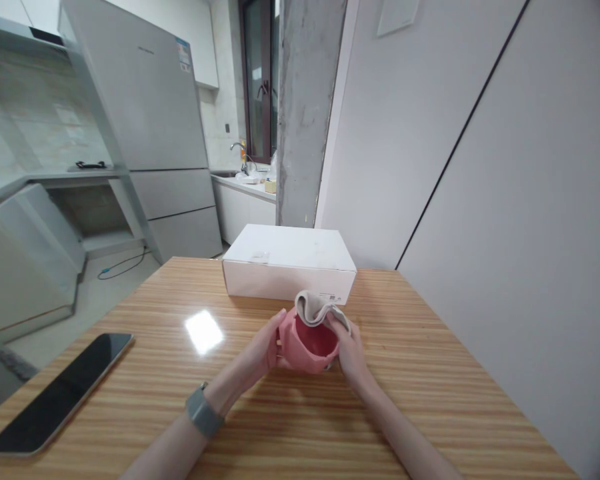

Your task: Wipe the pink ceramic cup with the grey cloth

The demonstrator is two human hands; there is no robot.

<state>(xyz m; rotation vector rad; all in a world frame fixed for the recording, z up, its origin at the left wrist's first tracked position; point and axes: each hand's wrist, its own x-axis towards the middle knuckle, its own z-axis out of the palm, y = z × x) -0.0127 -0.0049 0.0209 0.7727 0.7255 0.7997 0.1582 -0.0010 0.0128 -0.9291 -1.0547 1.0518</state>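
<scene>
A pink mug (307, 347) stands on the striped wooden table (430, 400), tilted toward me so its inside shows. My left hand (265, 350) grips its left side near the handle. My right hand (347, 347) presses a beige cloth (317, 308) against the mug's far rim, with part of the cloth hanging inside the opening. A grey watch sits on my left wrist.
A white flat box (290, 261) lies just behind the mug. A dark tablet (63, 393) rests near the table's left edge. A white wall runs along the right. A refrigerator (150, 127) and kitchen counter with a sink stand beyond the table.
</scene>
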